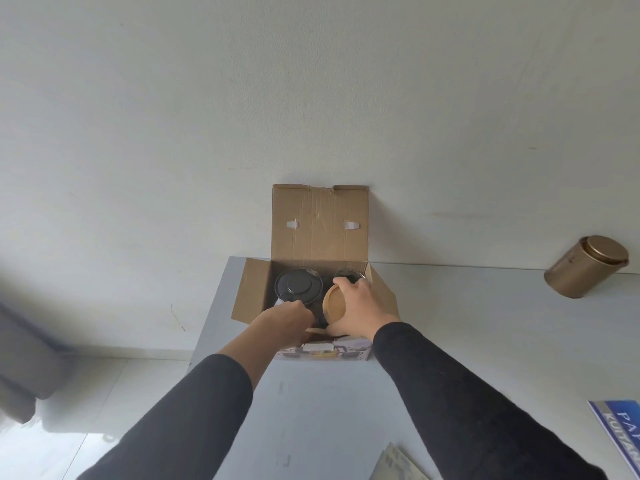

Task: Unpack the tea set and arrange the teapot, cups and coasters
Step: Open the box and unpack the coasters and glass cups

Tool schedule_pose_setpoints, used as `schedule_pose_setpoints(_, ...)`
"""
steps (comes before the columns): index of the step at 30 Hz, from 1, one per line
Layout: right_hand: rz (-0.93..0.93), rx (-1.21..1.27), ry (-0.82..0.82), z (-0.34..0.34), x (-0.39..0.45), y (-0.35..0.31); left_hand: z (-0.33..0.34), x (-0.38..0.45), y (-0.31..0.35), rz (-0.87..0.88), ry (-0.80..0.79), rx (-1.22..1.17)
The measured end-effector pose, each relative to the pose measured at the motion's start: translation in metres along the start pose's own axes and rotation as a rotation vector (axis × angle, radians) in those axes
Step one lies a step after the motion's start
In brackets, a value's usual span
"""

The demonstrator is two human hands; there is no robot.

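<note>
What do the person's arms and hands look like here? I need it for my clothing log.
Both arms wear long, plain black sleeves; the left sleeve is pushed up the forearm, the right sleeve reaches the wrist. The left hand and right hand are bare, without gloves.

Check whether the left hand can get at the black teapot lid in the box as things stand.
Probably yes. The left hand is already inside the open box, just below the teapot lid, and nothing covers the lid; the right hand sits aside on a wooden coaster.
</note>
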State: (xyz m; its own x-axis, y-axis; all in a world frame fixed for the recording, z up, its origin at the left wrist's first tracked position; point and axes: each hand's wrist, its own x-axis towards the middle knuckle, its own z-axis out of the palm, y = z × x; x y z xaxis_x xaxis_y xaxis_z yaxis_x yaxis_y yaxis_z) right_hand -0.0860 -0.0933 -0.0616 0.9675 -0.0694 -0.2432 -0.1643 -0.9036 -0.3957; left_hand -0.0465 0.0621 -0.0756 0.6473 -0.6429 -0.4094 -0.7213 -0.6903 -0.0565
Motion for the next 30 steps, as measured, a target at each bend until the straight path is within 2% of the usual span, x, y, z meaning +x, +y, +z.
schedule_pose_setpoints(9, 0.148, 0.218, 0.169, -0.029, -0.014, -0.009, -0.018, -0.03, -0.012, 0.029, 0.304, -0.182)
schedule_pose_setpoints(20, 0.195, 0.33, 0.357, -0.063, -0.054, -0.03, -0.047, -0.054, -0.025, 0.001, 0.506, -0.41)
schedule_pose_setpoints(25, 0.265, 0.312, 0.414, -0.077, -0.081, -0.012, -0.064, -0.041, -0.006, -0.024, 0.554, -0.529)
schedule_pose_setpoints(30, 0.371, 0.253, 0.437, -0.094, -0.096, 0.035, -0.083, -0.008, 0.037, -0.06, 0.611, -0.67)
